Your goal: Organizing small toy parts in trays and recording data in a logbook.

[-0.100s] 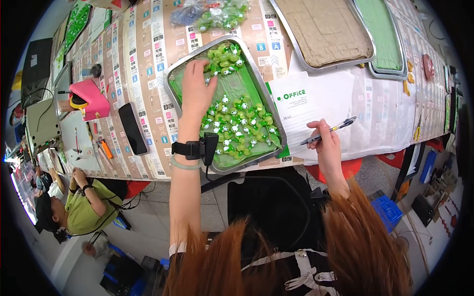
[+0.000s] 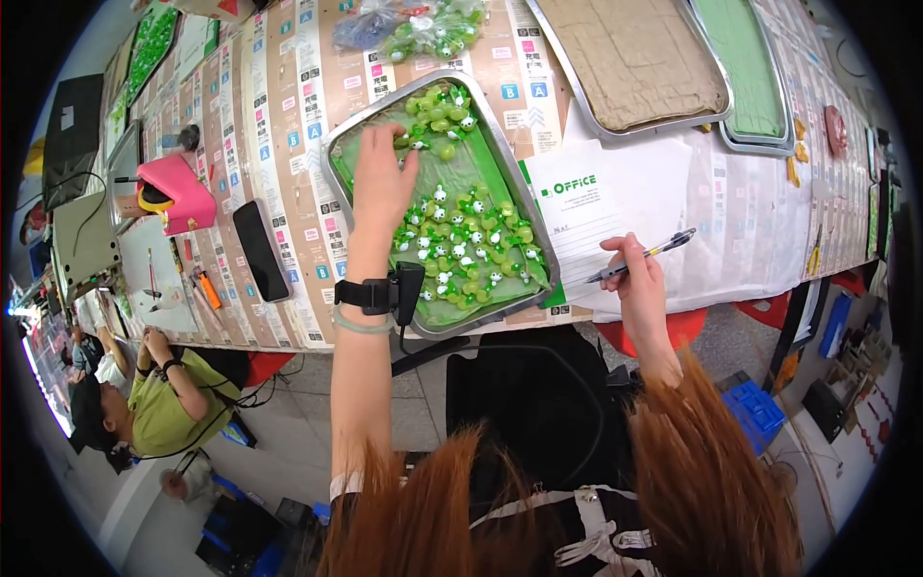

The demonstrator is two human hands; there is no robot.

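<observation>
My left hand (image 2: pixel 382 183) hovers over the far left part of a metal tray (image 2: pixel 340 188) lined with green, its fingers apart and loosely bent. Nothing shows between thumb and fingers, though the fingertips are partly hidden. By them, small green figurines with white heads (image 2: pixel 440 113) lie in a loose group at the tray's far end. Another heap of the same figurines (image 2: pixel 463 236) covers the near part. To the tray's right, my right hand (image 2: pixel 636 279) grips a pen (image 2: pixel 663 245), its tip low over a white lined sheet of paper (image 2: pixel 615 192).
Plastic bags of figurines (image 2: pixel 437 34) lie beyond the tray. A brown-lined tray (image 2: pixel 635 62) and a green-lined tray (image 2: pixel 745 77) are at the far right. Leftward are a phone (image 2: pixel 260 252), a pink pouch (image 2: pixel 178 195) and an orange-handled cutter (image 2: pixel 209 290). A person in green (image 2: pixel 178 399) sits at left.
My left hand has shifted slightly, and a figurine by its fingertips has moved a little to the right, toward the far group. The right hand with the pen is almost still.
</observation>
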